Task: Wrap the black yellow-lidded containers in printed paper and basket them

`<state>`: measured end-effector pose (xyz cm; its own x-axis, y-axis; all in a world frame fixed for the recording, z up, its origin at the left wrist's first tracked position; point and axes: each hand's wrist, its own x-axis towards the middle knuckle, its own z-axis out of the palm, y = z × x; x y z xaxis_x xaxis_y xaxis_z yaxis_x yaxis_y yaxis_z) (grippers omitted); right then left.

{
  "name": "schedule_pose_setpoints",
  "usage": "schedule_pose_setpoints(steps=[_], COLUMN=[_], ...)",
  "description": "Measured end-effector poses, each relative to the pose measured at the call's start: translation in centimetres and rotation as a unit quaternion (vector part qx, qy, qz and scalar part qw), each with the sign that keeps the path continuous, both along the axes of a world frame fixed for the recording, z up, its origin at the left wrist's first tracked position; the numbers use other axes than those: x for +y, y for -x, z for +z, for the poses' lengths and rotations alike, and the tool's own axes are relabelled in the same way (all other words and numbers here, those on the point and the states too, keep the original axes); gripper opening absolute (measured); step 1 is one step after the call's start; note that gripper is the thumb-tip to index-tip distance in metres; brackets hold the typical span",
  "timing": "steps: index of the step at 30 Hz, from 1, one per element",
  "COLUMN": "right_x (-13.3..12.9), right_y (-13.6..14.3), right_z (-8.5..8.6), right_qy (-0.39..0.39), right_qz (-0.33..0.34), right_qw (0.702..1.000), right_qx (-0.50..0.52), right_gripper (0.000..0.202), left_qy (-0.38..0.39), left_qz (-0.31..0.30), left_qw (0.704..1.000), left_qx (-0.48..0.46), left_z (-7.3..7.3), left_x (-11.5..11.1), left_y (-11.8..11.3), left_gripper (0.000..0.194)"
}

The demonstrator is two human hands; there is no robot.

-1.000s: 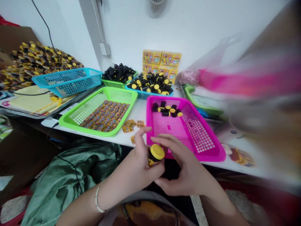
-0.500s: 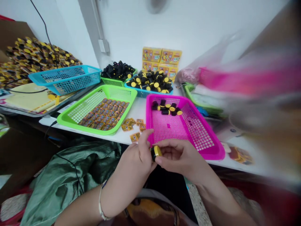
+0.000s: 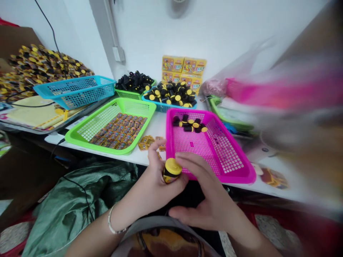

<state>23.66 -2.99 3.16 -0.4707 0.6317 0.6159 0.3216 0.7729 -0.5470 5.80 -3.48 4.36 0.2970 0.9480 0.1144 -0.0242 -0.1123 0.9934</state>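
A small black jar (image 3: pixel 172 170) with a yellow lid and an orange printed label is upright in my left hand (image 3: pixel 154 187), whose fingers and thumb wrap round it. My right hand (image 3: pixel 206 196) is just to the right, thumb and fingers spread apart, its fingertips close to the lid. Beyond my hands stands a pink basket (image 3: pixel 237 176) with several black-and-yellow jars (image 3: pixel 197 123) at its far end. To the left, a green basket (image 3: pixel 72 137) holds rows of labelled jars (image 3: pixel 120 130). Orange labels (image 3: pixel 145 142) lie between the baskets.
Behind are a blue basket (image 3: pixel 163 107) heaped with black-and-yellow jars, black pieces (image 3: pixel 135 82) in another basket, and yellow boxes (image 3: pixel 173 64) against the wall. At the left stand a tilted blue basket (image 3: pixel 77 89) and a large jar pile (image 3: pixel 40 64). Green fabric (image 3: pixel 72 203) hangs below.
The jar has turned upright in my left hand and its orange label now shows. My right hand has come off the jar and opened, with its thumb lower.
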Motion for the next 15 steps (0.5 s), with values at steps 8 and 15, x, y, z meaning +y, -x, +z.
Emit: schedule_pose_setpoints(steps=[8,15], right_x=[-0.3,0.0], right_y=[1.1,0.2], right_z=[0.3,-0.4], right_qy=[-0.188,-0.257], right_qz=[-0.025,-0.025], right_qw=[0.982,0.965], right_qx=[-0.010,-0.048], right_gripper=[0.065,0.034], left_qy=[0.136,-0.010], left_qz=[-0.141,-0.031], left_qw=[0.970,0.999], left_qx=[-0.146,-0.013], left_z=[0.8,-0.2], left_x=[-0.6,-0.3], left_y=[-0.4,-1.4], left_gripper=[0.088,0.086])
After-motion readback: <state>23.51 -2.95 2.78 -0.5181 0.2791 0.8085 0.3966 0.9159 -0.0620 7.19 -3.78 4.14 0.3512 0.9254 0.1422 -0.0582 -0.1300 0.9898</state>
